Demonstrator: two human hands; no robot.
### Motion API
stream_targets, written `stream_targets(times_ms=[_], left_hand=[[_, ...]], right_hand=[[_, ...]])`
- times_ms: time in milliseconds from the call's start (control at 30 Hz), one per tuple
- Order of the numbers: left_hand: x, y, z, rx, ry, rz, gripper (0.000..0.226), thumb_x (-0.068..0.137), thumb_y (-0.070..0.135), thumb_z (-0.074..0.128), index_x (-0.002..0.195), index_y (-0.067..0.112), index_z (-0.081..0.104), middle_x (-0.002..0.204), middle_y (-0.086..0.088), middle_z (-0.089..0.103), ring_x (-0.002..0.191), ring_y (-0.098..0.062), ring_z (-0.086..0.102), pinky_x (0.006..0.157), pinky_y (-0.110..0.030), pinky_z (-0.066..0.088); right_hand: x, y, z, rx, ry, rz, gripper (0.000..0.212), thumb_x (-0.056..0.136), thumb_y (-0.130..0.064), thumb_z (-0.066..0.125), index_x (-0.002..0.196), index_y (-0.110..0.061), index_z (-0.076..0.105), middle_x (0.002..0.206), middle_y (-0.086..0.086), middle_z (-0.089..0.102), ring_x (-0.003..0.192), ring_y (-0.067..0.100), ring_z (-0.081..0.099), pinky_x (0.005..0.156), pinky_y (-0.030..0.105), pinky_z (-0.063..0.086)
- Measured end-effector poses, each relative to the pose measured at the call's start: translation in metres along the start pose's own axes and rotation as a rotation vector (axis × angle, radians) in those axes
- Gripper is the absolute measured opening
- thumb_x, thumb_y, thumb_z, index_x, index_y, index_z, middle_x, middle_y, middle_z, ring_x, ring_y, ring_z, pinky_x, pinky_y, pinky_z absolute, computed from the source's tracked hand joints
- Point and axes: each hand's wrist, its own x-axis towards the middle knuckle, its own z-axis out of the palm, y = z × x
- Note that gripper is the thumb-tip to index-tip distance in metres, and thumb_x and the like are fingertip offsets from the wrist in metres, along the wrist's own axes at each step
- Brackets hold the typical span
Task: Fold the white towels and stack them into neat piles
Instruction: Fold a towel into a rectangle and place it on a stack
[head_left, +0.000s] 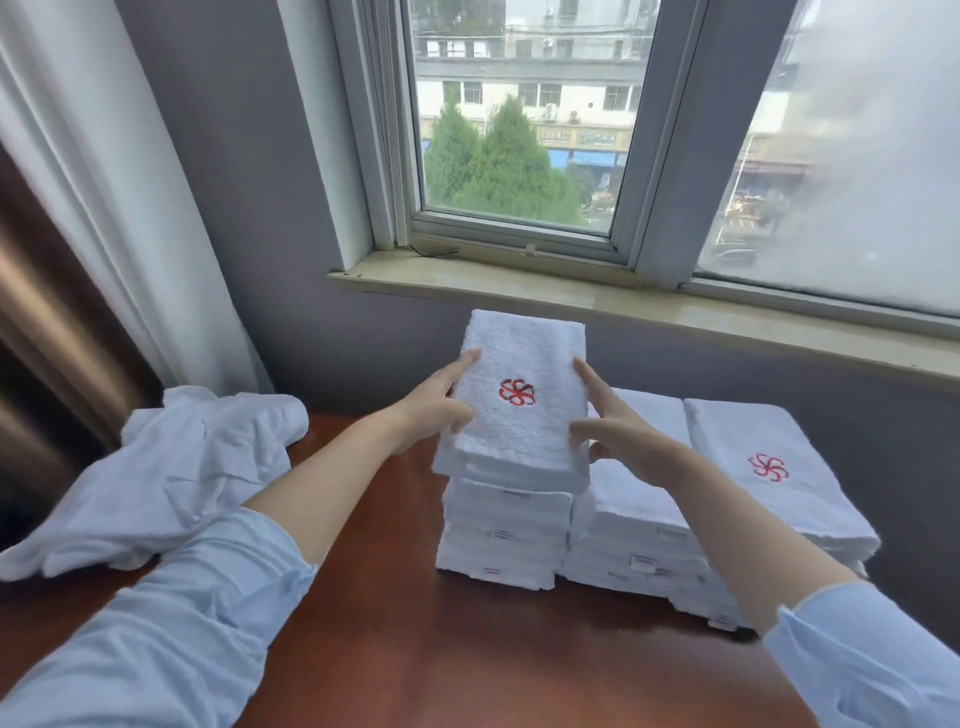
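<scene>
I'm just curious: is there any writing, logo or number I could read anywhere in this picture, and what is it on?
No text here reads clearly.
Red swirl emblem, no letters: on the left pile's top towel.
Second emblem, the same: on the right pile's top towel.
Small sewn tags on the folded towel edges: too small to read.
Shop signs across the street, through the window: blurred, unreadable.
</scene>
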Motion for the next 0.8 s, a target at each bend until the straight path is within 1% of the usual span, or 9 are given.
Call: stream_targets(times_ms=[133, 233, 300, 333, 400, 467, 533, 667, 800], left_hand=[[0.02, -0.015, 0.004, -0.012, -0.023, -0.06, 0.099, 0.072, -0.006, 0.048, 0.152, 0.046, 0.022, 0.161, 0.013, 0.016, 0.146, -0.017, 0.019, 0.1, -0.031, 0.033], [0.03, -0.025, 0.008, -0.009, -0.035, -0.1, 0.099, 0.073, -0.005, 0.048, 0.152, 0.047, 0.021, 0.16, 0.013, 0.016, 0.145, -0.018, 0.021, 0.096, -0.029, 0.035], [0.034, -0.03, 0.011, 0.0, -0.049, -0.122, 0.098, 0.074, -0.005, 0.047, 0.152, 0.048, 0.02, 0.158, 0.012, 0.018, 0.133, -0.012, 0.034, 0.087, -0.023, 0.039], [0.036, -0.032, 0.012, 0.011, -0.058, -0.13, 0.098, 0.075, -0.005, 0.047, 0.152, 0.048, 0.02, 0.156, 0.011, 0.02, 0.119, -0.004, 0.041, 0.079, -0.018, 0.041], [0.041, -0.037, 0.015, 0.045, -0.065, -0.144, 0.095, 0.077, -0.004, 0.046, 0.153, 0.046, 0.019, 0.152, 0.008, 0.022, 0.097, 0.001, 0.044, 0.069, -0.013, 0.042], [0.046, -0.042, 0.017, 0.078, -0.076, -0.164, 0.094, 0.078, -0.004, 0.047, 0.154, 0.043, 0.017, 0.151, 0.006, 0.022, 0.097, -0.002, 0.046, 0.068, -0.014, 0.044], [0.049, -0.046, 0.02, 0.109, -0.107, -0.192, 0.094, 0.079, -0.002, 0.048, 0.155, 0.043, 0.015, 0.152, 0.006, 0.019, 0.1, -0.006, 0.05, 0.064, -0.014, 0.044], [0.052, -0.051, 0.027, 0.198, -0.118, -0.214, 0.096, 0.079, 0.002, 0.049, 0.155, 0.045, 0.009, 0.154, 0.007, 0.014, 0.1, -0.012, 0.056, 0.067, -0.019, 0.046], [0.047, -0.048, 0.029, 0.337, -0.042, -0.138, 0.087, 0.079, 0.015, 0.051, 0.153, 0.046, 0.016, 0.152, 0.015, 0.016, 0.103, -0.011, 0.056, 0.082, -0.026, 0.05]], right_hand=[[0.017, 0.011, -0.001, -0.016, -0.001, 0.063, 0.103, 0.064, -0.019, 0.057, 0.153, -0.046, 0.015, 0.153, -0.014, 0.03, 0.097, 0.014, 0.058, 0.062, 0.024, 0.048], [0.028, 0.02, -0.003, -0.049, -0.001, 0.101, 0.103, 0.063, -0.02, 0.057, 0.154, -0.046, 0.014, 0.156, -0.012, 0.024, 0.085, 0.013, 0.055, 0.057, 0.023, 0.043], [0.033, 0.025, -0.003, -0.082, 0.005, 0.124, 0.104, 0.063, -0.022, 0.058, 0.153, -0.047, 0.014, 0.157, -0.015, 0.023, 0.08, 0.011, 0.057, 0.055, 0.022, 0.043], [0.035, 0.027, -0.002, -0.109, 0.013, 0.136, 0.104, 0.062, -0.023, 0.058, 0.153, -0.048, 0.014, 0.155, -0.016, 0.026, 0.081, 0.011, 0.059, 0.054, 0.022, 0.043], [0.039, 0.031, -0.001, -0.161, 0.036, 0.163, 0.105, 0.061, -0.024, 0.06, 0.153, -0.049, 0.014, 0.139, -0.015, 0.044, 0.081, 0.012, 0.061, 0.054, 0.022, 0.045], [0.044, 0.035, -0.002, -0.203, 0.058, 0.208, 0.106, 0.06, -0.023, 0.061, 0.153, -0.047, 0.015, 0.109, -0.014, 0.057, 0.073, 0.012, 0.059, 0.053, 0.022, 0.046], [0.048, 0.037, -0.002, -0.248, 0.057, 0.256, 0.109, 0.059, -0.022, 0.062, 0.154, -0.044, 0.015, 0.093, -0.004, 0.06, 0.064, 0.012, 0.056, 0.05, 0.021, 0.046], [0.051, 0.035, 0.003, -0.336, 0.055, 0.28, 0.111, 0.057, -0.022, 0.065, 0.155, -0.035, 0.014, 0.094, 0.001, 0.057, 0.065, 0.014, 0.058, 0.049, 0.024, 0.05], [0.051, 0.025, 0.006, -0.562, 0.1, 0.297, 0.091, 0.067, -0.016, 0.069, 0.148, -0.021, 0.027, 0.109, 0.003, 0.05, 0.073, 0.022, 0.061, 0.051, 0.03, 0.052]])
